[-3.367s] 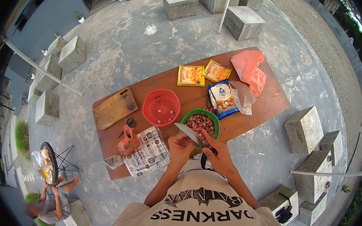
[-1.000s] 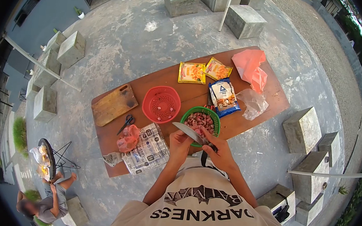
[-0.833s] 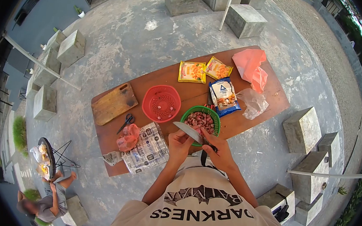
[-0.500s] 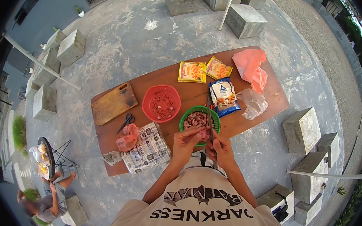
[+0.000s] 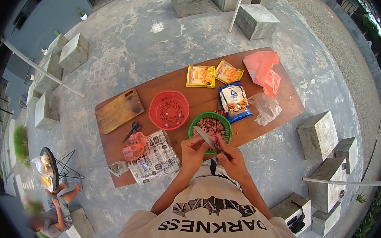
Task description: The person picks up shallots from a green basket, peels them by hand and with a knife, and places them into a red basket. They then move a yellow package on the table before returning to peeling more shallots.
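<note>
My right hand point(image 5: 233, 160) grips a knife point(image 5: 207, 138) whose blade points up and left over the near rim of a green basket point(image 5: 195, 124). The basket holds several reddish shallots point(image 5: 212, 126). My left hand point(image 5: 194, 151) is closed around a small piece right under the blade; the piece itself is hidden by my fingers. Both hands hover close together at the near edge of the brown wooden table point(image 5: 200, 104), just in front of my chest.
A red basket point(image 5: 169, 109), a wooden cutting board point(image 5: 119, 111), scissors point(image 5: 132, 131), a pink bag point(image 5: 135, 145) on newspaper point(image 5: 157, 158), snack packets point(image 5: 201, 76), a blue packet point(image 5: 233, 101) and plastic bags point(image 5: 262, 71) lie on the table. Concrete blocks point(image 5: 320, 136) surround it. A person sits at lower left.
The knife blade first pointed left, swung upright half a second ago, and now slants up-left again over the basket. My hands stayed together at the basket's near rim.
</note>
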The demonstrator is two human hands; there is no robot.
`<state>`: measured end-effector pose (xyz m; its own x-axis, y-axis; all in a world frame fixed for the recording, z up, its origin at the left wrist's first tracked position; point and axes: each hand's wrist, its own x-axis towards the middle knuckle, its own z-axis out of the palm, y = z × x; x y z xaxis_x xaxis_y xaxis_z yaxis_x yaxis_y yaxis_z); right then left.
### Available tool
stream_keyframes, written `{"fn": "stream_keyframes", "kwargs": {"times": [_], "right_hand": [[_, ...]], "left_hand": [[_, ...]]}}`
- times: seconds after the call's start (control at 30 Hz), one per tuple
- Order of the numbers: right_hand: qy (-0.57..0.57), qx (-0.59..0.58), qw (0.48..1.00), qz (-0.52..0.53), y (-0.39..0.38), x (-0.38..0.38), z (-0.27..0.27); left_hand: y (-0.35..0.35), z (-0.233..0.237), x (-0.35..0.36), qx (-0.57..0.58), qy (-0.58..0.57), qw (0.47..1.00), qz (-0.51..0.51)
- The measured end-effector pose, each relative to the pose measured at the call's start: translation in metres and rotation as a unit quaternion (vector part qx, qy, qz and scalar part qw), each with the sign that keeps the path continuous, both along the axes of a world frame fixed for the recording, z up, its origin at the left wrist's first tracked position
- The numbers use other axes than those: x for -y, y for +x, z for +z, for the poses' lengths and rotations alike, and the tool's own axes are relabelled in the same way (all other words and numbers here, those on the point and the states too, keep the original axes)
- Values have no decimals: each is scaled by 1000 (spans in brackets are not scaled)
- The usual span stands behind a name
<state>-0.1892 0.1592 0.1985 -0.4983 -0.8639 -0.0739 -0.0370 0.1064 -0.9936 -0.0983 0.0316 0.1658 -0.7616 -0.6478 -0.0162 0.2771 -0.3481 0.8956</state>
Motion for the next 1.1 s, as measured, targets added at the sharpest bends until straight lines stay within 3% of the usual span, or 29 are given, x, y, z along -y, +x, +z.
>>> {"fn": "stream_keyframes", "kwargs": {"times": [0.4,0.47,0.5,0.53,0.57,0.6,0.8,0.97,1.03,1.1], "right_hand": [[-93,-83,990,-60,4,5,-18],[-74,145,983,-83,7,1,-19],[-74,145,983,-83,8,0,-20],[-105,215,968,-73,8,0,-23],[-136,284,947,-64,7,1,-24],[-137,284,947,-64,6,1,-24],[-152,375,914,-21,3,1,-17],[-119,282,950,-53,7,0,-28],[-127,312,940,-53,5,1,-21],[-136,342,928,-53,3,1,-18]], "left_hand": [[-7,11,-6,-31,-80,995,53],[-9,11,-6,-23,-77,996,41],[-10,11,-7,-15,-73,997,29],[-10,11,-7,-15,-74,997,30],[-11,10,-8,-37,10,999,19],[-11,9,-8,-57,94,994,7],[-11,1,-2,-115,209,969,-61],[-13,2,-6,-82,171,981,-44],[-12,1,-7,-63,135,988,-34],[-9,-4,-5,-97,198,972,-82]]}}
